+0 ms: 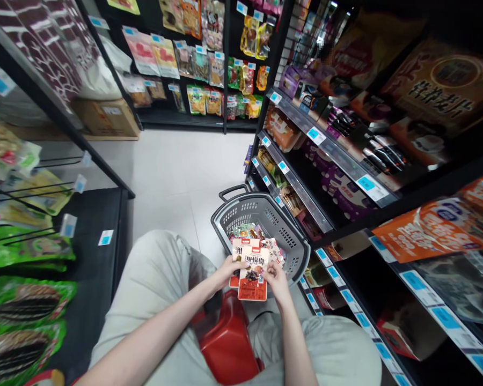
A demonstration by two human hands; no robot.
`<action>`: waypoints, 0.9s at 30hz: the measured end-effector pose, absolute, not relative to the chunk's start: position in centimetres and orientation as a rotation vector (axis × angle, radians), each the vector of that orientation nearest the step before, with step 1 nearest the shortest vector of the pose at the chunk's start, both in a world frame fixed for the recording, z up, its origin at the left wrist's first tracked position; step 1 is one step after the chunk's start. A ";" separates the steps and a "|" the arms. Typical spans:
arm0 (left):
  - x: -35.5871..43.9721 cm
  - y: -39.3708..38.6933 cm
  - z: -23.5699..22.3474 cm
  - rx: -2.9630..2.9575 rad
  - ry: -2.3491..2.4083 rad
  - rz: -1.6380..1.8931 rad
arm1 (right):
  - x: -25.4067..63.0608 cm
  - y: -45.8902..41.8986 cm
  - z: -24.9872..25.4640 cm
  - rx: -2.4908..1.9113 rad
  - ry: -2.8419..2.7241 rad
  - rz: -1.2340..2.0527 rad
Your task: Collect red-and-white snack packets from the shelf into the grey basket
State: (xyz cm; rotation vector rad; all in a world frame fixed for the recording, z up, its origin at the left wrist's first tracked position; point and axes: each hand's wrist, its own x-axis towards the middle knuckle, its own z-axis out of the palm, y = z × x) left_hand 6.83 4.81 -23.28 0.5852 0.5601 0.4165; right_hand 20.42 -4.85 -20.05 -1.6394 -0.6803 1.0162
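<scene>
Two red-and-cream snack packets overlap in front of me, fanned out above the near rim of a grey shopping basket [261,201]. My left hand [227,271] is closed on the left edge of the packets. The front snack packet [253,289] shows its whole printed face, and the rear one peeks out behind it on the left. Fingers of my right hand [276,276] pinch the front packet's right edge. Inside the basket lie several more snack packets [247,231], partly covered by the held ones.
Between my knees is a red plastic object [227,343]. Shelves with boxes and price tags [316,134] rise close on the right. Hanging green snack bags [28,305] line a black rack on the left. Pale floor [173,166] leads to a back display; a cardboard box [107,118] stands there.
</scene>
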 end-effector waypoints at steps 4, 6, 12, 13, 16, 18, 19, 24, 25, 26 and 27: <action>6.7 4.8 -22.9 0.569 0.557 0.422 | 20.5 -4.9 -20.1 -1.626 -0.687 1.017; 6.7 4.8 -22.8 0.563 0.556 0.426 | 20.5 -4.9 -20.4 -1.614 -0.664 1.026; 6.9 5.0 -23.0 0.431 0.601 0.414 | 22.0 -5.1 -21.9 -1.536 -0.296 0.949; 6.9 5.1 -23.0 0.405 0.618 0.419 | 22.6 -5.3 -22.1 -1.583 -0.229 0.866; 6.9 5.2 -23.0 0.324 0.633 0.446 | 24.9 -6.2 -22.7 -1.767 -0.125 0.666; 7.0 5.3 -22.9 0.254 0.607 0.468 | 26.2 -6.9 -23.1 -1.863 -0.110 0.608; 6.9 5.4 -22.8 0.219 0.589 0.478 | 26.7 -7.1 -23.2 -1.910 -0.110 0.579; 6.6 5.8 -22.6 0.105 0.510 0.355 | 25.8 -6.6 -23.4 -2.016 -0.251 0.614; 6.5 5.8 -22.5 0.101 0.507 0.302 | 25.1 -6.2 -23.2 -2.006 -0.306 0.659; 6.4 5.7 -22.4 0.111 0.516 0.263 | 24.2 -5.8 -23.0 -1.991 -0.363 0.701; 6.3 5.6 -22.3 0.135 0.535 0.244 | 23.3 -5.4 -22.7 -1.972 -0.420 0.740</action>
